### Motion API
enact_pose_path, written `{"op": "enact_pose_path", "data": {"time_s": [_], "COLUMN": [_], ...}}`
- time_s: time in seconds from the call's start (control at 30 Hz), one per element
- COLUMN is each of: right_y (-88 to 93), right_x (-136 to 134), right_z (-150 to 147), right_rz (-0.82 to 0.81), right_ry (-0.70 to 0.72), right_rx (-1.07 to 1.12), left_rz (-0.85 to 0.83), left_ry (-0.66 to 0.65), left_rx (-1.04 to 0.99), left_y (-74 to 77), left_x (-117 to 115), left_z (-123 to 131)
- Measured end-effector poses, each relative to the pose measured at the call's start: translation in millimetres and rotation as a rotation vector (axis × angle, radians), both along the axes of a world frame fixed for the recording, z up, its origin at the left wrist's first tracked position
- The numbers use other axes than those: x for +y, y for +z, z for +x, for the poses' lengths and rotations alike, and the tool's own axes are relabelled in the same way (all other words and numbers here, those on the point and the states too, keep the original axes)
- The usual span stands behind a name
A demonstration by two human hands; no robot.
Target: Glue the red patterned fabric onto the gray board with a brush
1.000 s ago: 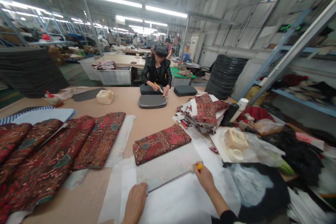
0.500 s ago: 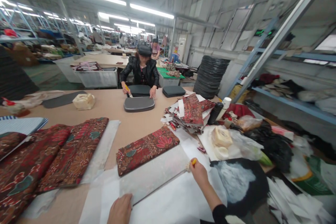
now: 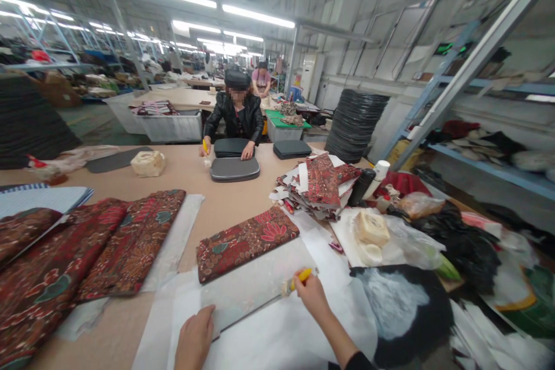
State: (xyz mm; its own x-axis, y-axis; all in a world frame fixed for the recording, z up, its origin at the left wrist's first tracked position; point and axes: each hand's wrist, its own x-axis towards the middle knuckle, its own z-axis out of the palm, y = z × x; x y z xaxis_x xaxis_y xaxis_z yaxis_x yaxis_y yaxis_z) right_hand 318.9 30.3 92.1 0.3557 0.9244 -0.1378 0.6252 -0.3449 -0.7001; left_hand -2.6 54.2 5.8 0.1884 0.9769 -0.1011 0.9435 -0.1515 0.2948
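My right hand (image 3: 311, 293) is closed round the yellow handle of a glue brush (image 3: 300, 278). The brush's pale bristles touch the near edge of a greyish-white rectangular panel (image 3: 255, 283), toward its right end. At the panel's near left corner rests my left hand (image 3: 195, 336), laid flat with its fingers stretched out and nothing gripped. Along the far side of the panel lies a folded piece of red-brown floral fabric (image 3: 247, 243). White paper (image 3: 277, 338) is spread under the panel.
Floral fabric pieces (image 3: 125, 243) lie at left. To the right are a heap of fabric scraps (image 3: 318, 185), a cut-open plastic container (image 3: 372, 228) and a black sheet smeared with white (image 3: 401, 312). Across the table a co-worker (image 3: 237, 110) brushes a dark rounded panel (image 3: 235, 169).
My right hand has drawn the brush leftward along the panel's near edge. My left hand stays at the corner. The co-worker's brush hand has moved slightly left.
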Motion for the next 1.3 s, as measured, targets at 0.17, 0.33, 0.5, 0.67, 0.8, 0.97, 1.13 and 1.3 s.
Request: {"op": "enact_pose_path", "data": {"time_s": [0.17,0.33,0.5,0.67,0.8,0.97,1.13,1.3], "right_y": [-10.5,-12.1,-5.2,-9.1,-5.9,-1.1,-0.5,1.7], "right_x": [2.6,-0.3,-5.5,-6.0,-9.0,-13.0,-8.7,-1.0], "right_z": [-106.4,-90.5,-84.6,-154.3,-164.2,-162.9,-166.8,-161.8], "right_rz": [0.165,0.105,0.069,0.185,0.041,0.077,0.061,0.029], "right_ry": [0.454,0.51,0.377,0.691,0.658,0.688,0.653,0.58], "right_rx": [0.196,-0.047,-0.23,-0.035,-0.215,-0.184,-0.213,-0.236], "left_rz": [-0.124,-0.185,-0.228,-0.238,-0.255,-0.255,-0.237,-0.211], "left_ry": [0.039,0.055,0.106,0.167,0.176,0.167,0.129,0.08], "left_rx": [-0.013,-0.058,-0.194,-0.268,-0.298,-0.311,-0.287,-0.257], "left_y": [23.1,28.5,29.9,28.1,24.9,24.9,29.3,34.1], "left_x": [8.4,11.8,16.1,22.0,23.7,23.3,20.4,14.1], "left_z": [4.7,4.2,-0.5,-4.8,-6.7,-7.4,-7.1,-4.6]}}
